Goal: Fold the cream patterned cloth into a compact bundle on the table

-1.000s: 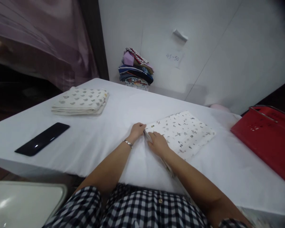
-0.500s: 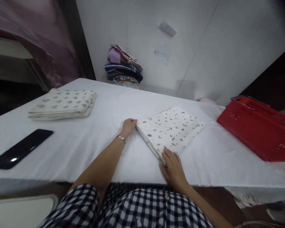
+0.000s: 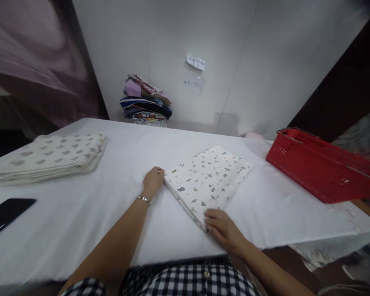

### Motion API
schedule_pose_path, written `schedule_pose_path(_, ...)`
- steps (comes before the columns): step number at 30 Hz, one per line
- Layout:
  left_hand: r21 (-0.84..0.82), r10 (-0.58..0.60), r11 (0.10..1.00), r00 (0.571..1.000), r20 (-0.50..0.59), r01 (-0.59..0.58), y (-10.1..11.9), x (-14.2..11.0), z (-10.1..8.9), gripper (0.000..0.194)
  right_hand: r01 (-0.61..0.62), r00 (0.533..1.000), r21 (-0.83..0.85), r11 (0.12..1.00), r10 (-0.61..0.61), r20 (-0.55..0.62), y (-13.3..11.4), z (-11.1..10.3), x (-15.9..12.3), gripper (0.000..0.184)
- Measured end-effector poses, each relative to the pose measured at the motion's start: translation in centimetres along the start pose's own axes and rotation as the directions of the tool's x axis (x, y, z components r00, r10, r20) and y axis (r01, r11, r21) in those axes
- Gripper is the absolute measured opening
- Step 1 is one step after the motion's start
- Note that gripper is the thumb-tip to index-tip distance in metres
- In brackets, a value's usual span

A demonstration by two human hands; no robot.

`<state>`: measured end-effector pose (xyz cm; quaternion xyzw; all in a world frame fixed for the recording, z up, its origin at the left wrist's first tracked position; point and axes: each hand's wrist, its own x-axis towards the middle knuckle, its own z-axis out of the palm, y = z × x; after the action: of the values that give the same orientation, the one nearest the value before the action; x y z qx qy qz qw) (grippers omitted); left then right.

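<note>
A folded white cloth with small dark prints (image 3: 208, 179) lies on the white table (image 3: 117, 213), turned at an angle. My left hand (image 3: 153, 181), with a thin bracelet at the wrist, has its fingers curled against the cloth's left corner. My right hand (image 3: 221, 227) lies flat on the cloth's near corner, fingers stretched out and pressing the folded edge down.
Another folded cloth with grey prints (image 3: 51, 155) lies at the left. A black phone (image 3: 4, 213) lies at the left edge. A red basket (image 3: 320, 170) stands at the right. A pile of coloured fabrics (image 3: 145, 100) sits against the back wall.
My right hand slid from the cloth's left corner along the folded edge to its near corner. My left hand stayed at the left corner. The view turned right.
</note>
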<state>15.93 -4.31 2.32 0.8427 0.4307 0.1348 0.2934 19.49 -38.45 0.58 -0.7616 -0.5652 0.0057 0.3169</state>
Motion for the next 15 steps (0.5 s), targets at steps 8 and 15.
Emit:
schedule_pose_path(8, -0.002, 0.031, 1.000, 0.999, 0.025, -0.031, -0.4, 0.3, -0.1, 0.031, -0.644, 0.274, 0.661, 0.384, 0.923, -0.269, 13.9, -9.6, 4.6, 0.028)
schedule_pose_path(15, -0.014, 0.024, 1.000, 0.999, 0.043, -0.024, -0.9, 1.2, -0.1, 0.032, -0.613, 0.050, 0.786, 0.079, 0.997, -0.061, 22.3, -13.5, 9.4, 0.019)
